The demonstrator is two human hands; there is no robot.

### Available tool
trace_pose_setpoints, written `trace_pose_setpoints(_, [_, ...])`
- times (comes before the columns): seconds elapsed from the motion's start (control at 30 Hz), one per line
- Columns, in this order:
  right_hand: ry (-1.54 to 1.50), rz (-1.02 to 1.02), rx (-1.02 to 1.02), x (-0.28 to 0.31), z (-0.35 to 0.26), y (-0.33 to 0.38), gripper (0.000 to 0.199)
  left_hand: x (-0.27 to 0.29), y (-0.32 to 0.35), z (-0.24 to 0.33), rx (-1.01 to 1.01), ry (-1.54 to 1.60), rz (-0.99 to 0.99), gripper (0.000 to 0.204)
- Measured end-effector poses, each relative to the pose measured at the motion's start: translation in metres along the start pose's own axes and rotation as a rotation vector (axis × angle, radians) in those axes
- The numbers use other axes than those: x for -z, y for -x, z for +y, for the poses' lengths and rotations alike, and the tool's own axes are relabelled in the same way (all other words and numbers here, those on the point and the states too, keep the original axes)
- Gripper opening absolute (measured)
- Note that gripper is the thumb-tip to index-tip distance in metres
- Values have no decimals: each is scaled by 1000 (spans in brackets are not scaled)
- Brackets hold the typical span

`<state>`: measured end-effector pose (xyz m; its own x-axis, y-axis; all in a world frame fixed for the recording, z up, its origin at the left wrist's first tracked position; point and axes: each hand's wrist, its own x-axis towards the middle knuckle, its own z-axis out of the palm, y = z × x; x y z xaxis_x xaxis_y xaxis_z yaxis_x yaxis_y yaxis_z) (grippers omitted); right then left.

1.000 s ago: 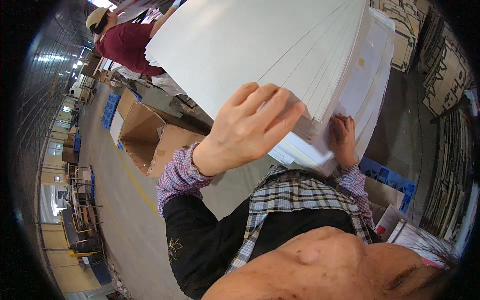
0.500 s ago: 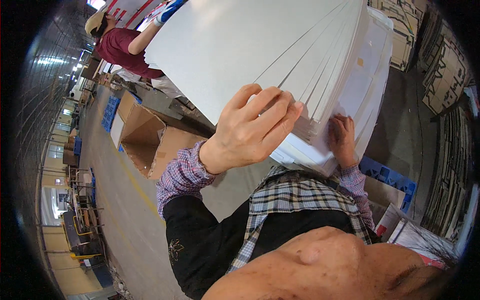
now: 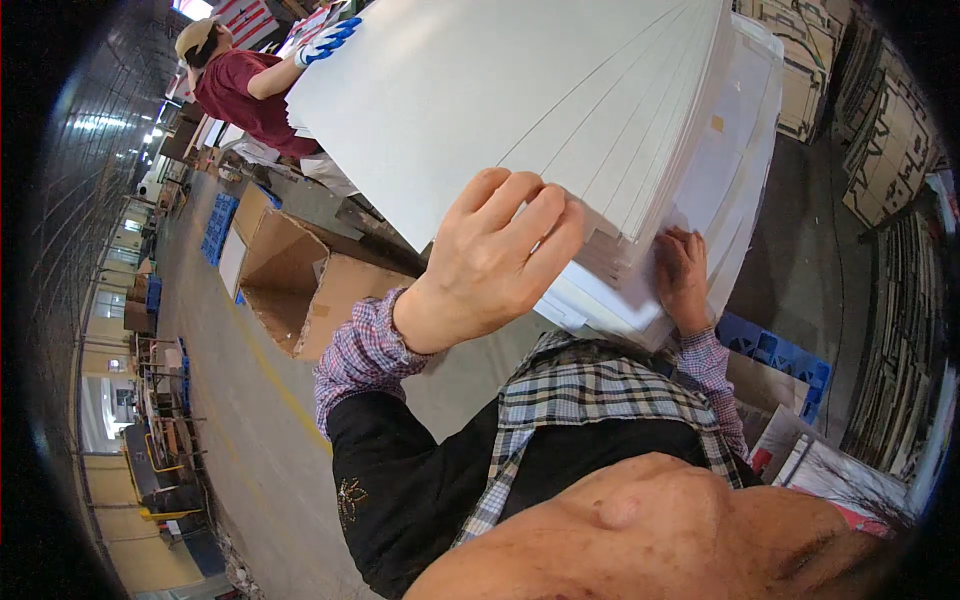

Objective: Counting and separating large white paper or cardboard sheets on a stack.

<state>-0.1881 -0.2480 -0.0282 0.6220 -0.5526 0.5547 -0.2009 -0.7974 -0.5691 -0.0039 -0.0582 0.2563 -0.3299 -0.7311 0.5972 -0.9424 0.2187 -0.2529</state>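
A tall stack of large white sheets [image 3: 430, 90] fills the upper middle, its upper sheets fanned slightly apart along the near edge. My left hand [image 3: 490, 255] is closed over the near edge of the top sheets, with the fingers curled down and the fingertips partly hidden. Against the near side of the stack, lower and to the right, rests my right hand [image 3: 683, 282]. Its fingers are loosely bent, touching the sheet edges without gripping anything I can see.
Across the stack, a person in a dark red shirt [image 3: 245, 95] lays a blue-and-white gloved hand [image 3: 330, 42] on its far edge. An open cardboard box [image 3: 290, 270] stands at left. A blue pallet [image 3: 770, 350] lies low at right; cut boards [image 3: 895, 150] stand beyond.
My left hand has shifted slightly left and down, and the gaps between the fanned sheets have narrowed. The other person's gloved hand has come lower onto the far edge. My right hand stays put.
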Motion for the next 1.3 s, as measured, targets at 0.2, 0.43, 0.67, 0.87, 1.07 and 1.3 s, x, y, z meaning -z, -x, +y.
trace_pose_setpoints(0.2, [-13,-10,15,-1,4,1,37,5,-9,0,-45,51,-82,49])
trace_pose_setpoints(0.43, [-14,-10,1,2,0,1,36,-1,-17,3,-36,-3,-22,46])
trace_pose_setpoints(0.67, [4,-13,-6,4,-3,0,33,-8,-10,0,-47,-24,26,29])
trace_pose_setpoints(0.87, [-7,3,4,-3,2,1,34,-10,0,-1,-18,-18,19,18])
trace_pose_setpoints(1.07, [11,-5,21,0,3,1,40,-3,-11,8,-10,127,-37,40])
trace_pose_setpoints(1.3, [-15,-30,-30,-1,1,1,42,-18,-2,6,-5,53,16,44])
